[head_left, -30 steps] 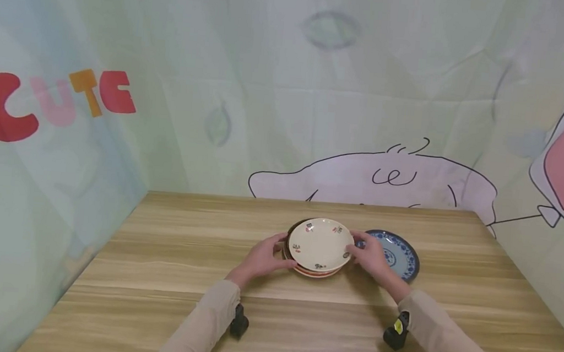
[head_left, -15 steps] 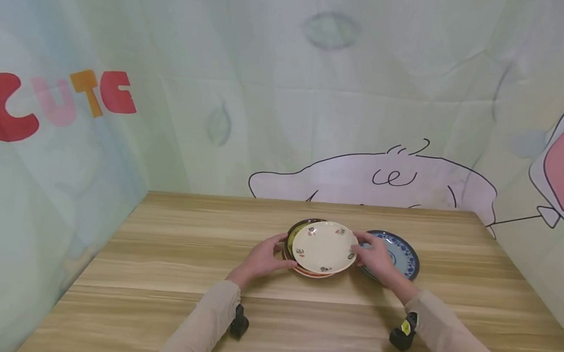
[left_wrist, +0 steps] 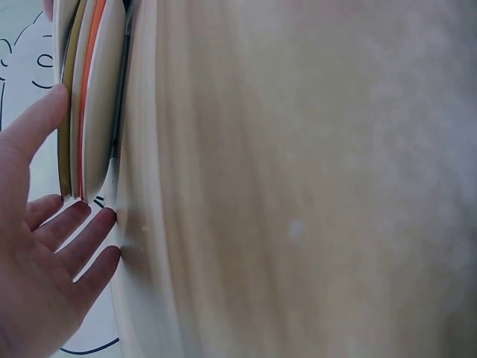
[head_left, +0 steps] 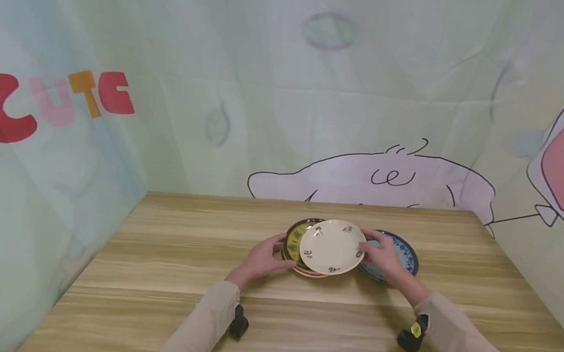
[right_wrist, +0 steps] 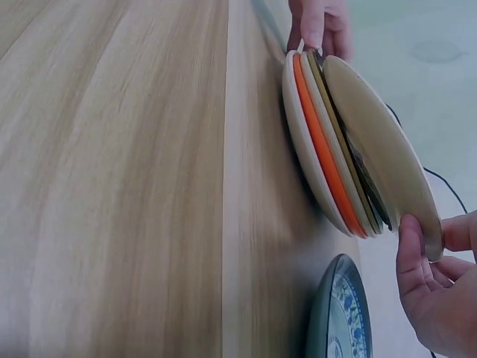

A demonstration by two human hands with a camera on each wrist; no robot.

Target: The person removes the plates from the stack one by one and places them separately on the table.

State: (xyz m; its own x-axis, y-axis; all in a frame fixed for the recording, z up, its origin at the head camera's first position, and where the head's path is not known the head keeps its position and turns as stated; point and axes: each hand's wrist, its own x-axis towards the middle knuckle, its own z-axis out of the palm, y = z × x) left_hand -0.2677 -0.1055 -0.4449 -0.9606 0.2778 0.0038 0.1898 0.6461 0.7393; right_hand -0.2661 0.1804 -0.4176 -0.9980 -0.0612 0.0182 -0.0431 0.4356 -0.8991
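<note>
My right hand [head_left: 386,259] pinches the right rim of a cream plate [head_left: 332,247] with small printed figures, thumb on top and fingers beneath. That plate lies tilted over a stack of plates, overlapping its right part. The stack's top plate [head_left: 294,239] is yellow-green with a dark rim; under it show pale edges and an orange band [right_wrist: 320,134] in the right wrist view. My left hand [head_left: 261,258] is at the stack's left edge, thumb and spread fingertips touching the rims. Right of the stack, a blue floral plate [head_left: 407,259] is partly hidden by my right hand.
The plates sit toward the back of a wood-grain table [head_left: 191,323]. Behind it hangs a pale printed curtain [head_left: 269,86] with cartoon drawings. Each wrist carries a small black camera, such as the right wrist camera [head_left: 410,338].
My right hand has moved right, sliding the cream plate off to that side. More of the yellow-green plate shows beneath. My left hand stays at the stack's edge.
</note>
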